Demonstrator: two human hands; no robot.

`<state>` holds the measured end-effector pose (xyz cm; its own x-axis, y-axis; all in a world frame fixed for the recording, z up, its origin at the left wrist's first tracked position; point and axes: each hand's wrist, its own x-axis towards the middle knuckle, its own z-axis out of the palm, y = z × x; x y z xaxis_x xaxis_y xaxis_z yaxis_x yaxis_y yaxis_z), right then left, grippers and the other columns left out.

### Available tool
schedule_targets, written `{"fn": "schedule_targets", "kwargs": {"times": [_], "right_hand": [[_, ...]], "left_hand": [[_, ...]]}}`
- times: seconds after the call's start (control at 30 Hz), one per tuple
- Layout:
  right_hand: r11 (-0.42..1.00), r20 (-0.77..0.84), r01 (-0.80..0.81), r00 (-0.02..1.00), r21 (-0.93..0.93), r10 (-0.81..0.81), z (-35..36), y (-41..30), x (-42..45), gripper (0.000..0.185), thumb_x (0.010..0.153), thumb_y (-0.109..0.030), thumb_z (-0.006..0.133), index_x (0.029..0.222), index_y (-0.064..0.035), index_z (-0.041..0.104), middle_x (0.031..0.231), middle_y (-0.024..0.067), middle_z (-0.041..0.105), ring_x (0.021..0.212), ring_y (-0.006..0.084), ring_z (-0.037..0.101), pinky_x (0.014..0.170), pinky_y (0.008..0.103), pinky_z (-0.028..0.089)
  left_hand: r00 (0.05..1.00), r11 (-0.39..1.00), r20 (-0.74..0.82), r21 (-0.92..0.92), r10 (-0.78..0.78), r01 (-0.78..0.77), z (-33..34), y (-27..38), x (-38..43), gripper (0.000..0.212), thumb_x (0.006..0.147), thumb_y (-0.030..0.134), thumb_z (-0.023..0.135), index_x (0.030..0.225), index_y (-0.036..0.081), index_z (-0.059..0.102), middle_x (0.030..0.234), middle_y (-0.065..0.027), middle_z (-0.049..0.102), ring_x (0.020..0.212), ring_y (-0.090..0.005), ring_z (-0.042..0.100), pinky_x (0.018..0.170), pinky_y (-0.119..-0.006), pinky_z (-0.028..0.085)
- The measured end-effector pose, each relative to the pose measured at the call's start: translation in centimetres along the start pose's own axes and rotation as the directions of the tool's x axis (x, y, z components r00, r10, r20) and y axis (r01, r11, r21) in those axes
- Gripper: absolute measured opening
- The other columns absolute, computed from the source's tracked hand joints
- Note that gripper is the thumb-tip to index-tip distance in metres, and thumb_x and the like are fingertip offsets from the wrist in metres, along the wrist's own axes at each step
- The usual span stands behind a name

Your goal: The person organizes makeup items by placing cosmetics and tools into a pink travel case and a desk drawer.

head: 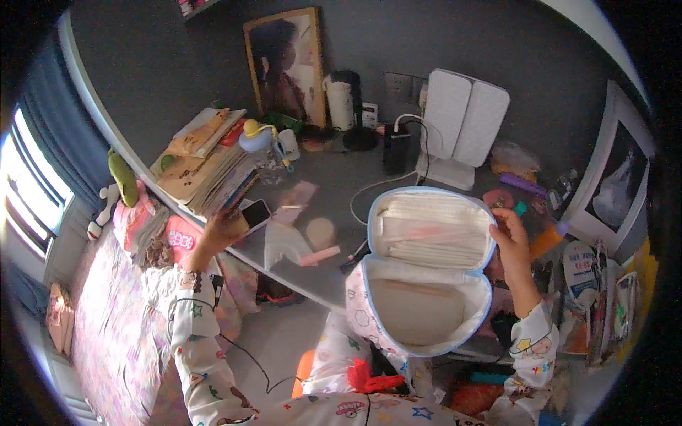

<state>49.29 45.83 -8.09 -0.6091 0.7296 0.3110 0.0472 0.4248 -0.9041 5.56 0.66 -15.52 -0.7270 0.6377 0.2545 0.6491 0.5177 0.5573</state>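
Note:
A cosmetic case (pixel 358 298), white with printed figures and light-blue piping, stands unzipped at the desk's front edge with its lid (pixel 434 210) tipped back. Inside the lid are pale brush slots and a clear flap; the lower compartment's pale floor shows. My right hand (pixel 511 239) pinches the right rim of that lid. Over at the desk's left edge, my left hand (pixel 221 234) is beside a smartphone (pixel 256 215) and the stack of papers and books (pixel 205 175). Blur hides whether its fingers hold anything.
Between my hands lie a round beige item (pixel 321 232), a pink stick-like item (pixel 319 256) and a white arched item (pixel 285 245). Behind stand a bottle with a yellow cap (pixel 256 137), a white folding panel (pixel 463 117) and a framed picture (pixel 285 69). Clutter fills the right side.

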Motion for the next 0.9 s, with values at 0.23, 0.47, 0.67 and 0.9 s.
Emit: {"fn": "schedule_targets", "kwargs": {"times": [0.23, 0.47, 0.67, 0.9], "right_hand": [[0.998, -0.007, -0.058, 0.998, 0.037, 0.059, 0.2, -1.5, -0.1, 0.028, 0.081, -0.003, 0.058, 0.109, -0.0058, 0.057, 0.1, 0.0006, 0.059, 0.091, 0.0123, 0.053, 0.084, 0.0258, 0.041], [0.995, 0.006, -0.097, 0.995, 0.029, 0.097, 0.1, -1.0, 0.0, 0.03, 0.08, -0.002, 0.058, 0.109, -0.0061, 0.057, 0.1, 0.0005, 0.058, 0.091, 0.0124, 0.052, 0.084, 0.0258, 0.04], [0.995, 0.003, -0.092, 0.996, 0.035, 0.092, 0.0, -1.3, -0.3, 0.03, 0.08, -0.003, 0.059, 0.11, -0.0063, 0.056, 0.1, 0.0011, 0.058, 0.092, 0.013, 0.052, 0.085, 0.0264, 0.04], [0.995, 0.0, -0.099, 0.995, 0.026, 0.099, 0.1, -1.2, -0.2, 0.029, 0.08, -0.003, 0.059, 0.109, -0.0057, 0.056, 0.101, 0.0014, 0.058, 0.094, 0.0128, 0.053, 0.086, 0.0265, 0.04]], "left_hand": [[0.983, 0.925, 0.125, 0.371, -0.131, 0.076, -0.2, 3.6, 1.0, 0.106, 0.052, 0.036, 0.082, 0.142, 0.015, 0.031, 0.125, -0.0122, 0.052, 0.127, -0.0357, 0.032, 0.105, -0.046, 0.022], [0.974, 0.936, 0.167, 0.341, -0.155, 0.09, 1.3, -0.3, 3.3, 0.1, 0.051, 0.033, 0.079, 0.139, 0.015, 0.035, 0.127, -0.0214, 0.048, 0.124, -0.0404, 0.035, 0.105, -0.048, 0.022], [0.982, 0.926, 0.149, 0.374, -0.112, 0.049, 1.4, 2.6, 3.9, 0.091, 0.053, 0.029, 0.075, 0.134, 0.011, 0.037, 0.124, -0.0236, 0.048, 0.12, -0.0395, 0.041, 0.105, -0.046, 0.027], [0.971, 1.0, 0.24, 0.021, -0.026, 0.021, 0.8, 2.6, 3.9, 0.09, 0.051, 0.013, 0.076, 0.132, 0.009, 0.037, 0.11, -0.0168, 0.054, 0.104, -0.0305, 0.053, 0.09, -0.035, 0.043]]}}
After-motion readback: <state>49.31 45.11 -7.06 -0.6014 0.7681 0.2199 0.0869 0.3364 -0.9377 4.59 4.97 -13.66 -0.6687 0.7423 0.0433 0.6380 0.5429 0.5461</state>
